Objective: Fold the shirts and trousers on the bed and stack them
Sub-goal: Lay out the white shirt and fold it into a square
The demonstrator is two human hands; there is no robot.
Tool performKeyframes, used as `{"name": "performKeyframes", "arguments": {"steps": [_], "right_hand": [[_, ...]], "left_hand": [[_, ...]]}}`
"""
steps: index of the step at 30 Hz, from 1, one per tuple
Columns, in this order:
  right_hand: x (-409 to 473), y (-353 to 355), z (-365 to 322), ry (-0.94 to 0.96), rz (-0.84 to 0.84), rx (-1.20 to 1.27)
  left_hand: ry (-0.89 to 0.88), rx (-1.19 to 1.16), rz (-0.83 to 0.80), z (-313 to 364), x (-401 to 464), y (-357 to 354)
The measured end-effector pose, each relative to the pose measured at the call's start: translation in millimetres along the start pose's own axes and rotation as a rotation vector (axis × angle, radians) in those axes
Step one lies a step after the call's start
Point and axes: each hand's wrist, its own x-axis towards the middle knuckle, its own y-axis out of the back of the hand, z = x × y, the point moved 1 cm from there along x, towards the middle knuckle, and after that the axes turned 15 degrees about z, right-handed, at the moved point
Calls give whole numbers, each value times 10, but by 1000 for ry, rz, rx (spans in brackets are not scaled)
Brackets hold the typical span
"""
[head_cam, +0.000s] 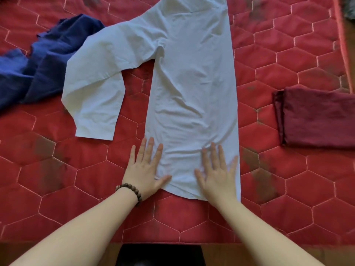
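Two hands lie flat, fingers straight and spread, on the near hem of a pale blue shirt [192, 96] that stretches lengthwise down the middle of a bed covered by a red quilt [288, 179] stitched in hexagons. The left hand [145, 167], with a dark bead bracelet [130, 191] at its wrist, rests half on the shirt's left edge and half on the quilt. The right hand [217, 174] sits wholly on the cloth just inside the shirt's right edge. Neither hand grips anything; both seem to be pressing and smoothing, probably to flatten wrinkles before the next fold.

The shirt's right edge runs dead straight, which suggests that side is already folded in. Its left sleeve [94, 89] is spread out to the left and bent downward, so that side likely remains to be folded.

Left of the shirt, partly under that sleeve, lies a rumpled dark blue garment [38, 68], not yet folded. Right of the shirt, well apart from it, sits a neatly folded maroon garment [317, 118], probably the start of the stack.
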Motion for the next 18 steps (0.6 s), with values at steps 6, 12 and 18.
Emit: {"name": "performKeyframes", "arguments": {"steps": [6, 12, 18], "right_hand": [[-473, -94, -122, 221, -114, -11], [-680, 86, 121, 175, -161, 1], [-299, 311, -128, 82, 41, 93]], "left_hand": [[-112, 12, 0, -34, -227, 25], [-127, -33, 12, -78, -345, 144], [-114, -48, 186, 73, -148, 414]]}}
